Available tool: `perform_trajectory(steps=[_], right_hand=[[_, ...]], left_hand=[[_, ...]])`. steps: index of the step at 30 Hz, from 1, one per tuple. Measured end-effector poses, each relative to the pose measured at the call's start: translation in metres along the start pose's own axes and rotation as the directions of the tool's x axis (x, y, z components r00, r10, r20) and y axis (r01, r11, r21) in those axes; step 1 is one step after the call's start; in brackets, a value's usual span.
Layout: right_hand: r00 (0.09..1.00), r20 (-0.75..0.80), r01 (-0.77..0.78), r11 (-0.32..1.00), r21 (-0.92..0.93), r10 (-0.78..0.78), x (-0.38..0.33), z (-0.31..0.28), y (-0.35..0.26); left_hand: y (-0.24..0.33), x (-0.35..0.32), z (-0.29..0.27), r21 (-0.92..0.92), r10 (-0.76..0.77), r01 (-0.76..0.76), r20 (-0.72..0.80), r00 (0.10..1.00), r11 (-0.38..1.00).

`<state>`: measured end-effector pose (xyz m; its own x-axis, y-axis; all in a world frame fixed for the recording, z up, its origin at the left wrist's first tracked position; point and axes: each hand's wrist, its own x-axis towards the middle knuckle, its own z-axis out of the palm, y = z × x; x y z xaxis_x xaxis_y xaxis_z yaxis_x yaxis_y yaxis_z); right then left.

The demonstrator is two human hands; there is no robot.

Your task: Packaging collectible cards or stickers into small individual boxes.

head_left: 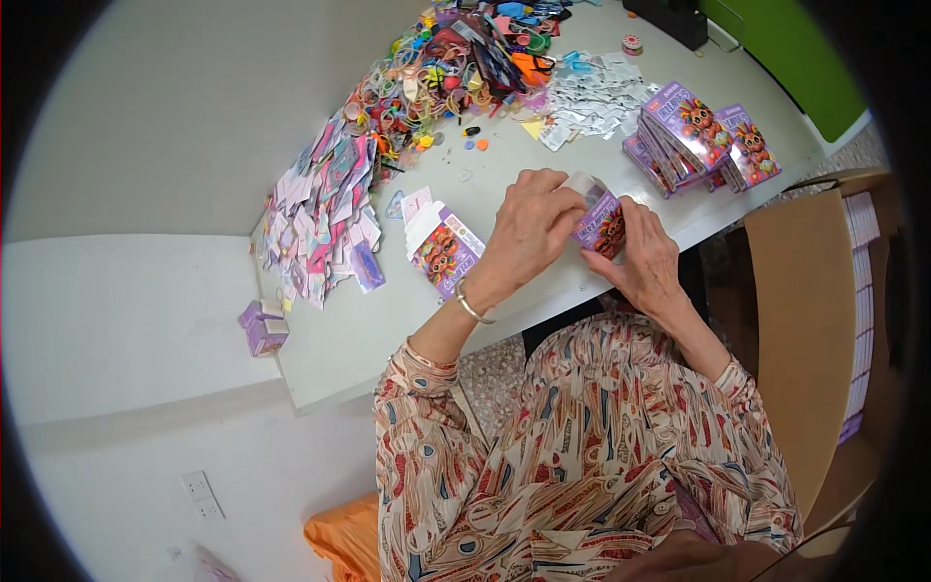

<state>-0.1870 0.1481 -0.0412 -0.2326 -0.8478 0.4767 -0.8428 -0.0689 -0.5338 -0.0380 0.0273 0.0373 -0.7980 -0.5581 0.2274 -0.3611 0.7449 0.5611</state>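
Observation:
Between my two hands is a small purple cardboard box (604, 225) with a colourful cartoon picture on its front, held tilted over the table's near edge. My right hand (647, 260) is closed round its right and lower sides. My left hand (531, 221), with a bangle at the wrist, has its fingers bent and closed on the box's top left, next to a pale flap. Left of that wrist lies another purple box (446, 260), its white end flaps open. Loose printed cards (325, 209) are heaped farther left.
A mixed pile of colourful bands and trinkets (436, 87) lies at the table's far side. Small white packets (596, 92) lie beside it. Stacked purple boxes (684, 136) sit at the right, above a large open carton (800, 320). A white wall borders the left.

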Motion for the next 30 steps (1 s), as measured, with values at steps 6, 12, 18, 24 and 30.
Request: perform_trajectory(steps=[6,12,18,24,30], right_hand=[[0.996,0.008,-0.084,0.996,0.032,0.084,-0.004,0.002,0.012],[0.999,-0.026,-0.039,0.999,0.035,0.039,0.0,0.005,0.004],[0.997,0.011,-0.075,0.997,0.02,0.075,-0.002,0.006,0.008],[0.999,-0.007,-0.032,0.999,0.031,0.032,0.001,0.009,0.004],[0.999,-0.001,-0.052,0.999,0.003,0.052,0.0,0.007,0.009]], left_hand=[[-0.108,0.015,-0.052,-0.301,-0.359,0.309,-0.126,0.925,0.902],[-0.251,-0.001,-0.078,-0.138,-0.548,0.538,-0.358,0.755,0.832],[-0.257,0.02,-0.048,0.336,-0.407,0.589,-0.477,0.779,0.735],[-0.276,-0.005,-0.087,0.024,-0.493,0.529,-0.331,0.804,0.848],[-0.239,-0.042,-0.119,-0.004,-0.613,0.613,0.012,0.79,0.79]])
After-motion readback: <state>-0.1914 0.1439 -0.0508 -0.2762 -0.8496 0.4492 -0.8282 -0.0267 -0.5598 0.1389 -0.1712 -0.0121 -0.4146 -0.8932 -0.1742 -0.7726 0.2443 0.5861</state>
